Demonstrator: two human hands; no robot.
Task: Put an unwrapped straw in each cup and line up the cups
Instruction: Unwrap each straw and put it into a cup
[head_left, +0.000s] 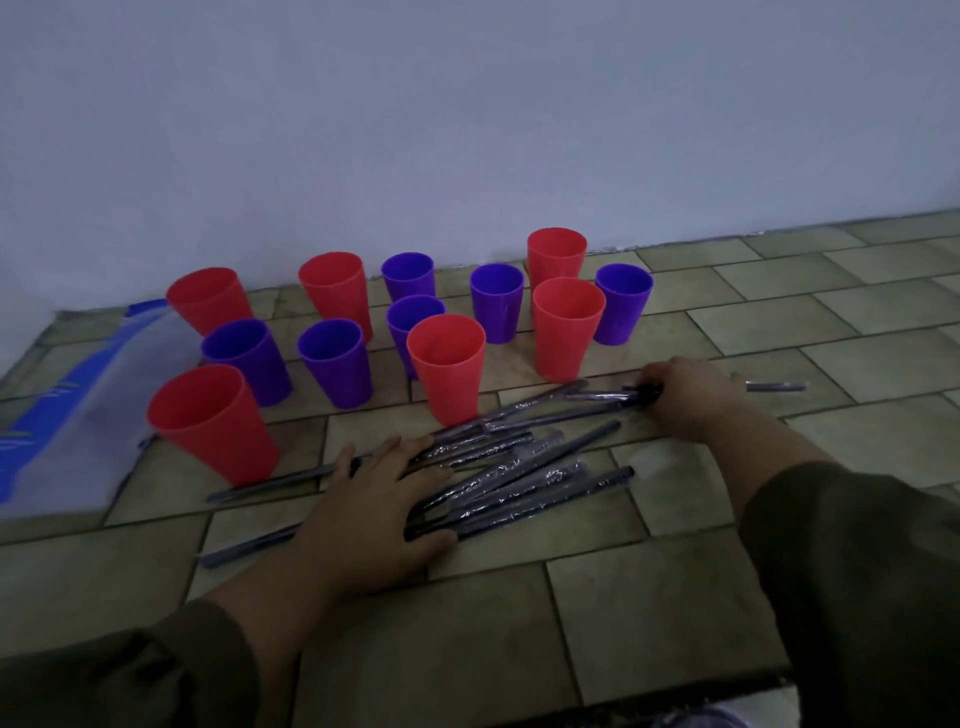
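Plain pale blue-grey wall (467, 114) fills the upper half of the view and meets the surface along a line running from 9 o'clock up to 3 o'clock. Tiled counter with beige-green rectangular tiles and dark joints (779, 312) lies below it; lighting is dim. Bare tiles extend at 3 o'clock and along the near edge at 6 o'clock. A flat clear plastic bag with blue print (78, 415) lies at 9 o'clock, its far end near the wall.

Twelve upright plastic cups, six red and six purple (447, 364), stand unaligned at 12 o'clock between the wall and the straws, all open-side up and empty.

The loose pile of dark straws in clear wrappers (519, 467) lies flat at centre, long axes mostly running from 8 o'clock to 2 o'clock, several crossing.

Left hand (379, 499), sleeve dark olive, lies flat with fingers spread on the pile's 8 o'clock end. Right hand (685, 389) is closed on the far end of one wrapped straw at 2 o'clock.
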